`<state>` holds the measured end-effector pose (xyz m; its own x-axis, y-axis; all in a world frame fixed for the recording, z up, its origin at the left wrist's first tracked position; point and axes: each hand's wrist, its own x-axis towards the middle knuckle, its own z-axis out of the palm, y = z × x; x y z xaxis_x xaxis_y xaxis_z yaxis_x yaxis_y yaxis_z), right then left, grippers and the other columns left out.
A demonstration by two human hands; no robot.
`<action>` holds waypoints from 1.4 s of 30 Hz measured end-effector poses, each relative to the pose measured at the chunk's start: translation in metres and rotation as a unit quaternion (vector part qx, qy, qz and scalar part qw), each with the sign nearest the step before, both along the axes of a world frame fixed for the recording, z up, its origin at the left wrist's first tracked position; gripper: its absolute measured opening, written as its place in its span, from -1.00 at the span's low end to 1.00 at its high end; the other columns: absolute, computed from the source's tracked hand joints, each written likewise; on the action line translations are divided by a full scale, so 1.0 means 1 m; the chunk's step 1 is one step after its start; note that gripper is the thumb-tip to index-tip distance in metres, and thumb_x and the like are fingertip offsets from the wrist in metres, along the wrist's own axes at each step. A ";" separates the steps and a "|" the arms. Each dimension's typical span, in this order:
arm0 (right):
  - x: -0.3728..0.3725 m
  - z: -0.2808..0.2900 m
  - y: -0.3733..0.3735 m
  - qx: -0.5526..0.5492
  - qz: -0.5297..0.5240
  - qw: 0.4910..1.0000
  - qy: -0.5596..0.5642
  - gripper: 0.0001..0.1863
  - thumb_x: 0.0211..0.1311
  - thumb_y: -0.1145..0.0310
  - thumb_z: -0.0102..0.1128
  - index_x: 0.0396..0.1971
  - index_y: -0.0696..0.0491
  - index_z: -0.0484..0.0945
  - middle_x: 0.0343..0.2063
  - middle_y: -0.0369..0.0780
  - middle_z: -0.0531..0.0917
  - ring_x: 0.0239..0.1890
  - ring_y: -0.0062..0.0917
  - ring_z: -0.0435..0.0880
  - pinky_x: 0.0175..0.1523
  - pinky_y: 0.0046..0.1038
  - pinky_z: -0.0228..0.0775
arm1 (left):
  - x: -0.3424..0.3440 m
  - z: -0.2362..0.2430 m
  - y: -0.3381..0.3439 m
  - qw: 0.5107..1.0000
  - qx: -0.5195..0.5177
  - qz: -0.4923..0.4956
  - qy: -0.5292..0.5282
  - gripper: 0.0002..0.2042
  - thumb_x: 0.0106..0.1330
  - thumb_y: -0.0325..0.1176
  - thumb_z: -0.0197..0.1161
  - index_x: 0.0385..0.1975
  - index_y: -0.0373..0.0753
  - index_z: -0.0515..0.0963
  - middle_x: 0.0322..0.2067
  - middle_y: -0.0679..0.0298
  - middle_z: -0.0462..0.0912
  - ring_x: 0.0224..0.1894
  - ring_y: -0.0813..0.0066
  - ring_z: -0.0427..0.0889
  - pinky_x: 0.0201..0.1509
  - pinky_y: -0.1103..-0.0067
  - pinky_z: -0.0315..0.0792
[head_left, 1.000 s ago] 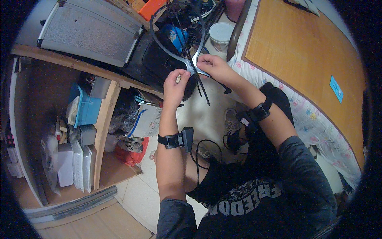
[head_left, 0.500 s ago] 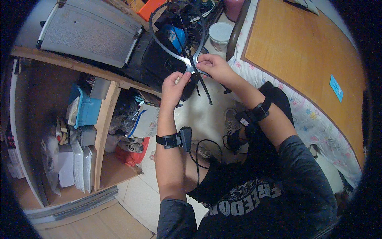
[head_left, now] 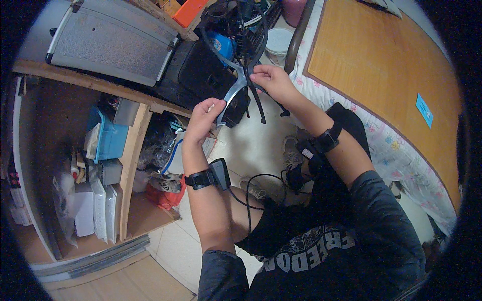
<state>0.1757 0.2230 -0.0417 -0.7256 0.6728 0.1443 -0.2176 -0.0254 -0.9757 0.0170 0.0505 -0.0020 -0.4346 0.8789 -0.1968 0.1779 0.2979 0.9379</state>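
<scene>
Held up in front of me is a silver-grey frame (head_left: 234, 91) with curved arms that meet at a joint. Thin dark rods with black tips hang from that joint, and two arms curve upward and away. My left hand (head_left: 201, 120) is closed in a pinch on the lower silver arm, near its end. Close beside the joint, my right hand (head_left: 275, 83) pinches the frame between thumb and fingers. The exact kind of frame I cannot make out.
Left stands an open wooden cabinet with a blue basket (head_left: 111, 135) and a silver case (head_left: 113, 40) on top. Beyond the frame are a black bag (head_left: 193, 75) and a white bucket (head_left: 277, 42). A bed with a wooden board (head_left: 376, 60) runs along the right.
My left hand has moved left and down from the joint along a silver arm, which now angles out to the lower left. My right hand stays near the joint.
</scene>
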 end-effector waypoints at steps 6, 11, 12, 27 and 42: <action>0.003 0.004 0.001 -0.024 0.010 0.999 -0.030 -0.81 0.25 0.43 0.11 -0.23 0.23 0.50 -0.41 -0.32 0.57 -0.42 -0.71 0.51 -0.31 -0.65 0.38 | 0.011 0.007 0.004 0.984 0.058 0.023 -0.166 -0.73 0.36 -0.25 0.09 -0.13 -0.31 0.55 -0.33 0.38 0.62 -0.36 0.67 0.52 -0.27 0.70 0.38; 0.003 0.002 0.001 0.018 0.008 0.999 -0.029 -0.84 0.19 0.41 0.16 -0.33 0.19 0.51 -0.45 -0.24 0.62 -0.44 -0.61 0.61 -0.34 -0.55 0.48 | 0.017 0.002 0.008 0.979 0.051 0.040 -0.195 -0.76 0.35 -0.30 0.10 -0.12 -0.31 0.55 -0.29 0.33 0.64 -0.31 0.64 0.55 -0.23 0.70 0.39; 0.003 0.002 0.000 0.018 0.009 0.999 -0.029 -0.84 0.19 0.41 0.16 -0.33 0.19 0.51 -0.45 -0.24 0.62 -0.44 -0.61 0.61 -0.34 -0.55 0.48 | 0.015 -0.001 0.008 0.979 0.052 0.041 -0.195 -0.76 0.35 -0.30 0.10 -0.12 -0.31 0.55 -0.29 0.33 0.64 -0.31 0.64 0.55 -0.23 0.70 0.39; -0.003 -0.017 -0.006 0.119 -0.101 0.984 -0.082 -0.71 0.01 0.36 0.33 -0.29 0.18 0.54 -0.42 -0.20 0.65 -0.39 -0.55 0.63 -0.24 -0.52 0.47 | 0.009 -0.009 0.017 0.988 0.013 0.119 0.097 -0.72 0.31 -0.14 0.17 -0.50 -0.21 0.59 -0.64 0.54 0.37 -0.61 0.74 0.26 -0.51 0.68 0.18; -0.005 -0.054 -0.037 0.288 -0.049 0.938 -0.185 -0.83 -0.11 0.43 0.22 -0.46 0.17 0.51 -0.45 -0.07 0.59 -0.39 -0.17 0.61 -0.25 -0.20 0.45 | 0.013 0.013 0.007 0.955 0.240 0.175 0.001 -0.56 0.42 0.02 -0.14 -0.19 -0.22 0.56 -0.65 0.51 0.32 -0.65 0.74 0.20 -0.59 0.71 0.07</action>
